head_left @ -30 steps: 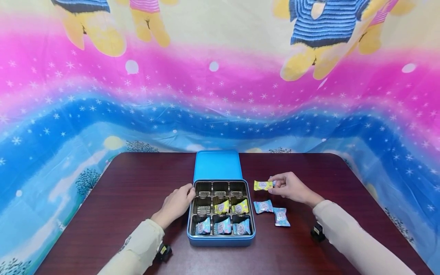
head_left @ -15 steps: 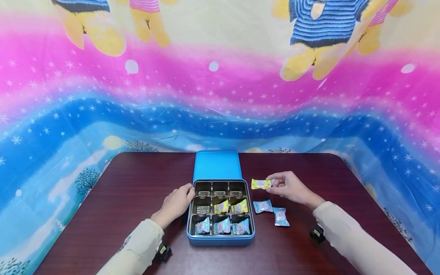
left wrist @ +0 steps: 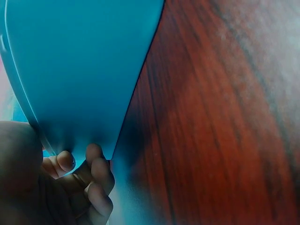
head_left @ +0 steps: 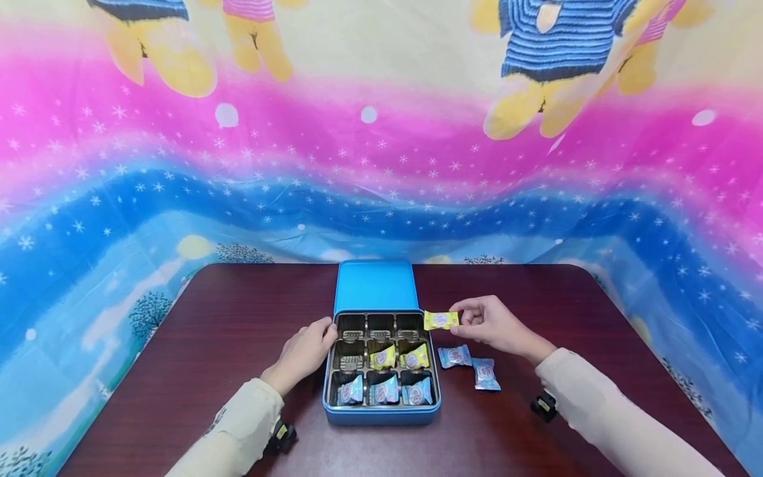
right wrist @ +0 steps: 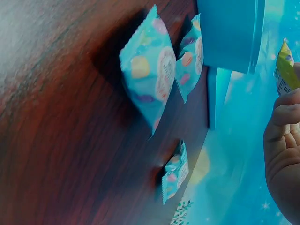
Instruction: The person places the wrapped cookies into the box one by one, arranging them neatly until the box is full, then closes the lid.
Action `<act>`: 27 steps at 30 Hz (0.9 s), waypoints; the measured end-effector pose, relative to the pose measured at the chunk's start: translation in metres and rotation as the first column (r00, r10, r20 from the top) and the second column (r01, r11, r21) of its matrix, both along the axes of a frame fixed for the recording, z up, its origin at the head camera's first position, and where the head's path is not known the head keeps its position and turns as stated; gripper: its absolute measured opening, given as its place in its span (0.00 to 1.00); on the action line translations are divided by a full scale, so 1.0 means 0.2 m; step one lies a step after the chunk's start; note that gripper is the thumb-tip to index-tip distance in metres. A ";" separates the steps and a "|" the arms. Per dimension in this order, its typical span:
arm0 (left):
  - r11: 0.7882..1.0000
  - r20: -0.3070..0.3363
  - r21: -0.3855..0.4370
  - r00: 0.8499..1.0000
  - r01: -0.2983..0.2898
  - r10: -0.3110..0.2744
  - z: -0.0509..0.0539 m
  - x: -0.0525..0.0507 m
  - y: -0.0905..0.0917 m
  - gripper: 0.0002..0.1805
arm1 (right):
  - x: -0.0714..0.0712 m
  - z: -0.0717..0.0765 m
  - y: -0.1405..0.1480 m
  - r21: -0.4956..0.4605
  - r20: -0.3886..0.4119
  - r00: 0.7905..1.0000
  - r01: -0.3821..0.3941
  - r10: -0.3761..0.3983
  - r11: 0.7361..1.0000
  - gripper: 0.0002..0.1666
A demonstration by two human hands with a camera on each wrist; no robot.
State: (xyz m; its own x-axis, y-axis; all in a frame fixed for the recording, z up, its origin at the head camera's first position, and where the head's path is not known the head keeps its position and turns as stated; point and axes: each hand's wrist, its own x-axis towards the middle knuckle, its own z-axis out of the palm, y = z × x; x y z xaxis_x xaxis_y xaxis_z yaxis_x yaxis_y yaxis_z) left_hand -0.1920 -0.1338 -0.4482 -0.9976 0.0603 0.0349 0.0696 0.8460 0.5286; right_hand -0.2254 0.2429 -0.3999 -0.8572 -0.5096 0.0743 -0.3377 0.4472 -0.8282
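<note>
My right hand (head_left: pixel 491 324) pinches a yellow wrapped candy (head_left: pixel 440 320) by its right end, close to the upper right corner of a blue tin (head_left: pixel 381 417). In the right wrist view that candy (right wrist: pixel 286 70) is partly cut off at the edge. My left hand (head_left: pixel 304 351) holds the tin's upper left corner; its bent fingers (left wrist: pixel 101 173) touch the side wall. The tin's divided black insert has blue candies (head_left: pixel 383 391) in the front row and two yellow candies (head_left: pixel 414 358) in the middle and right cells of the middle row. The back row and middle-left cell hold none.
Two blue candies (head_left: pixel 455 356) (head_left: pixel 487 374) lie right of the tin. A third blue candy (right wrist: pixel 176 173) lies farther off in the right wrist view, hidden in the head view. The blue lid (head_left: pixel 377 286) is behind the tin on the dark wooden table (head_left: pixel 238 318).
My right hand has moved left with the yellow candy, from above the table to the tin's right rim. The left hand stays at the tin's corner.
</note>
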 end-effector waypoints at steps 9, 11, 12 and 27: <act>1.000 0.003 -0.008 1.000 0.001 -0.001 0.01 -0.01 0.00 0.15 | 0.02 0.02 -0.07 0.019 -0.002 1.000 -0.025 0.025 1.000 0.25; 1.000 0.003 -0.011 1.000 -0.001 0.001 0.01 0.00 -0.01 0.15 | 0.03 0.03 -0.09 0.021 -0.004 0.999 -0.035 0.035 0.999 0.25; 1.000 0.003 -0.013 1.000 -0.003 0.003 0.01 0.00 -0.01 0.15 | 0.03 0.02 -0.10 0.020 -0.003 0.999 -0.039 0.039 0.999 0.24; 1.000 0.003 -0.012 1.000 0.007 -0.007 0.00 0.00 0.00 0.15 | 0.09 -0.02 -0.18 -0.009 0.018 0.996 -0.087 0.087 0.996 0.28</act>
